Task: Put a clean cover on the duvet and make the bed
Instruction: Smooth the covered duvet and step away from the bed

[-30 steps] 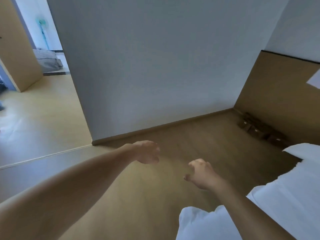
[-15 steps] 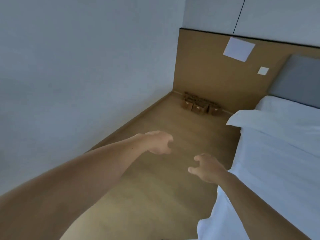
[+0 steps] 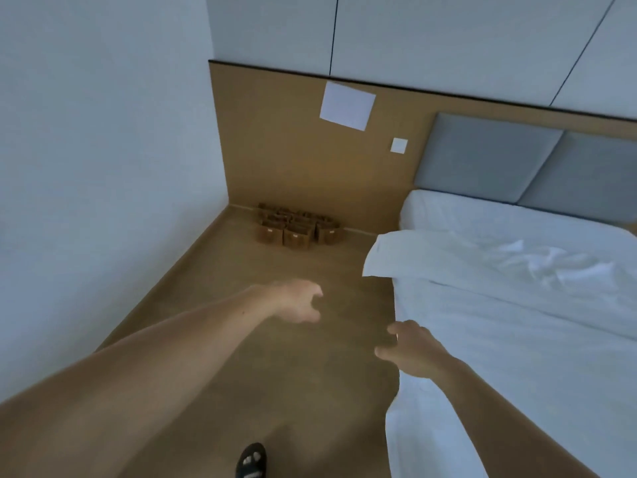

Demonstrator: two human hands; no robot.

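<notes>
Two hands are hovering low, both holding nothing. Left hand (image 3: 300, 301) is hanging over the floor (image 3: 241, 339), fingers loosely curled, well apart from the bed (image 3: 448, 208). Right hand (image 3: 410, 350) is hovering at the duvet's (image 3: 517, 322) near left edge, fingers relaxed; whether it is touching the cloth cannot be told. White and rumpled, the duvet is lying across the bed on the right, one corner (image 3: 382, 257) jutting past the left side. Brown bags (image 3: 296, 229) are standing by the far wall, left of the grey headboard (image 3: 517, 163).
</notes>
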